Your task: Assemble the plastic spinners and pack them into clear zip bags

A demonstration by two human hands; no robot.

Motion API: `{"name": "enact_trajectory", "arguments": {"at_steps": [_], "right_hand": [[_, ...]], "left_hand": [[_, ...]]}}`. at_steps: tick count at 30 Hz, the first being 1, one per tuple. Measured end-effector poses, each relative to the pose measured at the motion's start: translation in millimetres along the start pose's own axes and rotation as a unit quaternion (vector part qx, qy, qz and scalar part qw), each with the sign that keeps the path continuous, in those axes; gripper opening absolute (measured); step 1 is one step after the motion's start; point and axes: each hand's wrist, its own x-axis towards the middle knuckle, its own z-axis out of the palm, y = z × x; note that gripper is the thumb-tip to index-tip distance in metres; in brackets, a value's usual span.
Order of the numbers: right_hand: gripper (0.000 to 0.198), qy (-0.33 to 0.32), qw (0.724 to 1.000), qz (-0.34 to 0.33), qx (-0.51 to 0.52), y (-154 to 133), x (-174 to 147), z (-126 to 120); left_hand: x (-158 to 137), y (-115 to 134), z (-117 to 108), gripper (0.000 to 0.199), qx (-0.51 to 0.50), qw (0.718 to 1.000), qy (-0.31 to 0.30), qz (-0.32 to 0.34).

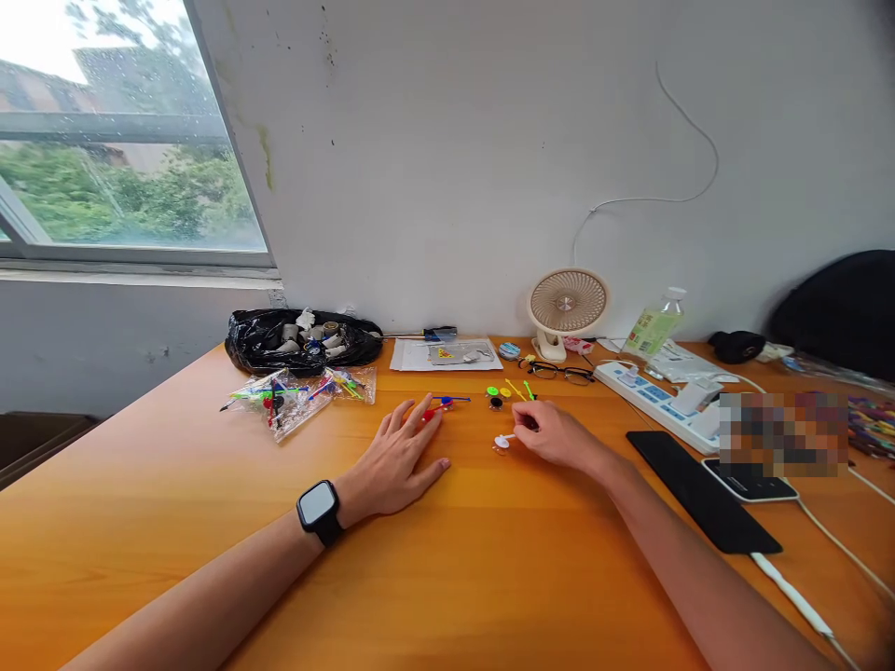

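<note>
Wooden desk [447, 578] against a pale wall [447, 186]. Left hand [398, 457] open, fingers spread, fingertips at a red piece [428, 416]; blue piece [447, 401] just beyond. Right hand [556, 436] curled, fingertips closed on the stem of a white piece [502, 442], its round end between the hands. Green disc [493, 391] and black disc [496, 403] lie behind it.

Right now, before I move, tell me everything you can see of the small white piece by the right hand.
The small white piece looks like smooth plastic: a roundish, disc-like head with a thin, straight stem. The head is at the left; the stem runs right and slightly up to the right hand, which appears to pinch its end. It sits low over the wooden table; whether they touch is unclear. A glossy, clear-looking patch just below the head is too small to identify.
</note>
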Motion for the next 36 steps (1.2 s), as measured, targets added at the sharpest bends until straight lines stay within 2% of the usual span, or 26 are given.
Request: {"name": "enact_trajectory", "arguments": {"at_steps": [4, 6, 8, 10, 13, 16, 18, 21, 25, 30, 32, 36], "right_hand": [[0.015, -0.011, 0.998, -0.029, 0.061, 2, 2, 4], [0.011, -0.026, 0.994, -0.047, 0.098, 3, 2, 7], [0.008, -0.043, 0.988, -0.066, 0.131, 2, 3, 11], [0.004, -0.060, 0.982, -0.080, 0.158, -3, 2, 13], [0.004, -0.072, 0.973, -0.096, 0.195, -17, -2, 18], [0.007, -0.068, 0.963, -0.107, 0.239, -32, -7, 24], [0.008, -0.061, 0.955, -0.111, 0.268, -39, -9, 27], [0.008, -0.030, 0.947, -0.112, 0.299, -45, -10, 26], [0.009, 0.011, 0.934, -0.121, 0.337, -50, -10, 26], [0.006, 0.027, 0.926, -0.166, 0.337, -62, -15, 44], [0.007, 0.037, 0.926, -0.191, 0.323, -66, -17, 52], [0.017, 0.052, 0.927, -0.226, 0.295, -69, -19, 59]], "left_hand": [[4, 4, -6, 0.063, -0.005, 0.999, 0.043, 0.016], [7, 5, -9, 0.044, -0.020, 0.997, 0.069, 0.013], [10, 5, -12, 0.022, -0.045, 0.997, 0.069, -0.006], [11, 3, -12, 0.013, -0.073, 0.996, 0.052, -0.023], [11, 0, -10, 0.014, -0.119, 0.992, 0.038, -0.006], [10, 1, -10, 0.027, -0.160, 0.987, 0.024, 0.023], [10, 4, -11, 0.035, -0.167, 0.985, 0.010, 0.037], [9, 8, -13, 0.034, -0.163, 0.985, 0.001, 0.052], [8, 7, -12, 0.040, -0.198, 0.979, -0.011, 0.044], [8, 4, -6, 0.054, -0.294, 0.956, -0.021, 0.005], [9, 4, -4, 0.051, -0.313, 0.949, -0.029, 0.004], [11, 6, -6, 0.025, -0.279, 0.959, -0.039, 0.006]]}}
